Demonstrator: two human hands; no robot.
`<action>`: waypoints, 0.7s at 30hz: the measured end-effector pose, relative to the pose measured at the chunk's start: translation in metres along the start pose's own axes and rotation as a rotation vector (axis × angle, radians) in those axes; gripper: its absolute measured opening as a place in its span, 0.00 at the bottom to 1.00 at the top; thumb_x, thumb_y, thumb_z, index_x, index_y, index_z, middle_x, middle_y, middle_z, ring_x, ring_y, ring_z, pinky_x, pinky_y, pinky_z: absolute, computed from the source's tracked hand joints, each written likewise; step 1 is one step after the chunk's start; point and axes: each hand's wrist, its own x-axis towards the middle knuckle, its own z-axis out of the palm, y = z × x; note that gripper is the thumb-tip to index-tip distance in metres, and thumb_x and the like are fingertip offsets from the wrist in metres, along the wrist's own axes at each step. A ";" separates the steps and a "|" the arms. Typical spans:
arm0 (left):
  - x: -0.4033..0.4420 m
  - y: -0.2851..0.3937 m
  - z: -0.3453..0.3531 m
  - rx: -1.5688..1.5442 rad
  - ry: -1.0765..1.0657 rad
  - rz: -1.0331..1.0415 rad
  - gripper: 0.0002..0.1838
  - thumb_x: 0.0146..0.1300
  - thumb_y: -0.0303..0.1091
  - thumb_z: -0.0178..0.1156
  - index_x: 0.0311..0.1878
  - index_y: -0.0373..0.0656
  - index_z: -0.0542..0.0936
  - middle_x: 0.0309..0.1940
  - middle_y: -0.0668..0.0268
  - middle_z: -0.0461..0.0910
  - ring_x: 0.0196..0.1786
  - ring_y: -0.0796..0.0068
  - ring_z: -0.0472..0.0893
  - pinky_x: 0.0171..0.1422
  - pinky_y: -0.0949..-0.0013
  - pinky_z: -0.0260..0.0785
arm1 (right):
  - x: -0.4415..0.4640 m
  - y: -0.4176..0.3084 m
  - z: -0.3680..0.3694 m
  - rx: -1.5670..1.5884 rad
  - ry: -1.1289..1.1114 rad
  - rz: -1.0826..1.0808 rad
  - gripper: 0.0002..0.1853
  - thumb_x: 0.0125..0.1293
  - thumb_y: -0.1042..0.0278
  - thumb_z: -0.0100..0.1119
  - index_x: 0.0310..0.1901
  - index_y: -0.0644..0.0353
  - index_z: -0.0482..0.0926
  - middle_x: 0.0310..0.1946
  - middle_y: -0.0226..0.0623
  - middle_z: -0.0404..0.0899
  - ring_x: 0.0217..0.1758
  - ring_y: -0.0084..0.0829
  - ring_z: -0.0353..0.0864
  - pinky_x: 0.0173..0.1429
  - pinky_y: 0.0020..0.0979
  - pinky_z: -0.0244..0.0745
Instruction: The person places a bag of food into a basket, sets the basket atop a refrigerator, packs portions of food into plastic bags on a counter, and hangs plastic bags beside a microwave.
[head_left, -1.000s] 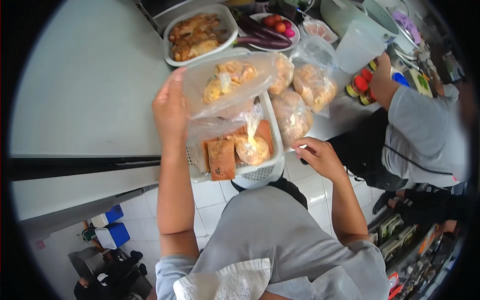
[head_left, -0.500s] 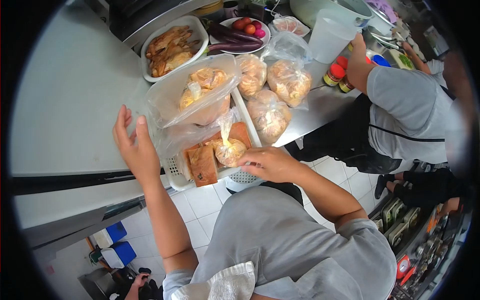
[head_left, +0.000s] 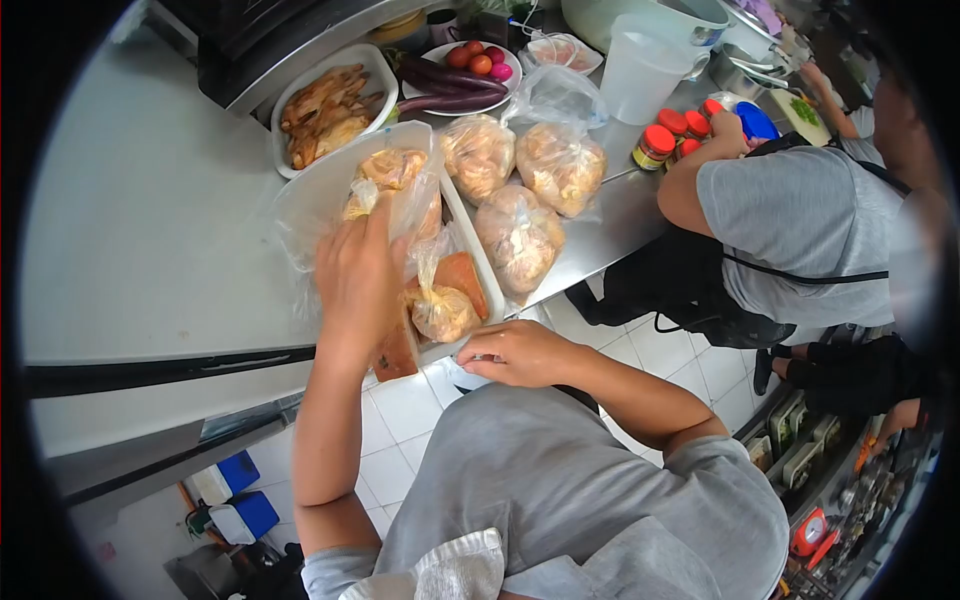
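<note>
My left hand (head_left: 358,275) reaches over the near end of a white crate (head_left: 478,245), its fingers bent around the knot of a tied plastic bag (head_left: 392,165) of pale orange food, perhaps marinated meat. A looser clear bag surrounds that one. The fingertips are partly hidden. Beside this hand lie a smaller knotted bag (head_left: 445,314) and reddish-brown slabs (head_left: 397,352), one jutting past the crate's edge. My right hand (head_left: 522,353) hovers by the crate's near right corner with fingers curled inward; nothing shows in them.
Several tied bags (head_left: 520,235) sit right of the crate on the steel counter. Behind stand a tub of browned meat (head_left: 330,110), a plate with eggplants (head_left: 455,100) and a clear jug (head_left: 640,75). A co-worker (head_left: 790,220) at right handles red-lidded jars (head_left: 655,145).
My left hand has swung from beside the crate, fingers spread, onto the bag's knot. My right hand has drawn slightly back from the smaller bag. The co-worker's hand has moved down to the jars.
</note>
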 end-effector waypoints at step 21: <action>0.010 -0.021 -0.007 -0.295 0.018 -0.160 0.07 0.59 0.33 0.55 0.31 0.40 0.76 0.28 0.56 0.77 0.33 0.54 0.76 0.36 0.57 0.67 | -0.018 0.001 0.001 0.012 0.020 0.062 0.09 0.61 0.63 0.54 0.37 0.58 0.77 0.33 0.37 0.78 0.33 0.38 0.78 0.38 0.34 0.72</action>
